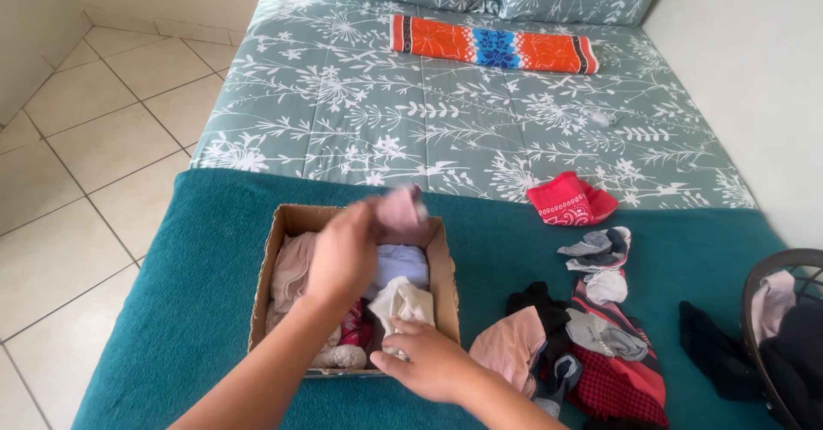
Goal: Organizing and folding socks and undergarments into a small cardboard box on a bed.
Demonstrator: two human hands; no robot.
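A cardboard box (pixel 444 269) sits on the teal blanket (pixel 206 250) and holds several folded garments in pink, pale blue and cream. My left hand (pixel 343 254) hovers over the box and grips a small blurred pinkish garment (pixel 403 209) above its far end. My right hand (pixel 431 360) rests at the box's near right corner, fingers on a cream folded garment (pixel 401 304) inside it.
A loose pile of socks and clothes (pixel 591 344) lies right of the box, a red patterned cloth (pixel 568 198) farther back. A dark basket (pixel 784 336) with clothes stands at the right edge. An orange and blue folded towel (pixel 493 46) lies near the pillows. Tiled floor (pixel 86 138) on the left.
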